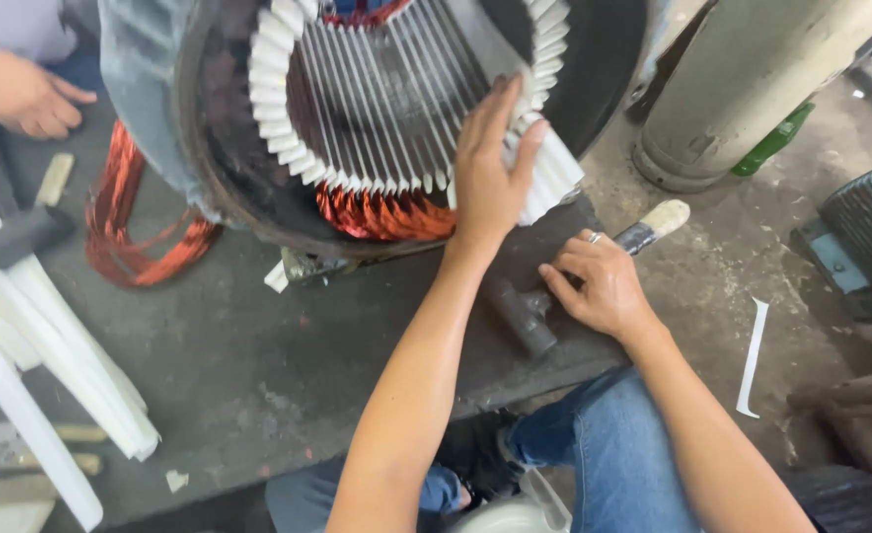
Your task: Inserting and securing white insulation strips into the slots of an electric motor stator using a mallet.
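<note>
My left hand lies flat against the lower right rim of the big motor stator, fingers stretched out and close together, the thumb set apart. The palm presses on a bunch of white insulation paper strips that stick out of the slots there; the strips fan out from under my fingers toward the right. Around the rest of the bore more white paper ends ring the slots, and copper winding bulges out below the rim, just left of my wrist.

My right hand rests on the dark work surface in front of the stator, curled around the handle of a hammer. The fingers are bent over the handle; the pale end of the handle pokes out past my knuckles toward the upper right, and the dark head lies just left of my fingertips. How tightly I am gripping I cannot really tell, since the handle is mostly hidden under my hand.

At the left of the bench a loose coil of copper wire lies beside the stator housing, with a second hammer and a stack of long white paper strips nearer the edge. Another person's hand rests at the far left corner. A grey cylinder stands on the floor to the right, and a single white strip lies on the concrete by my knee.
</note>
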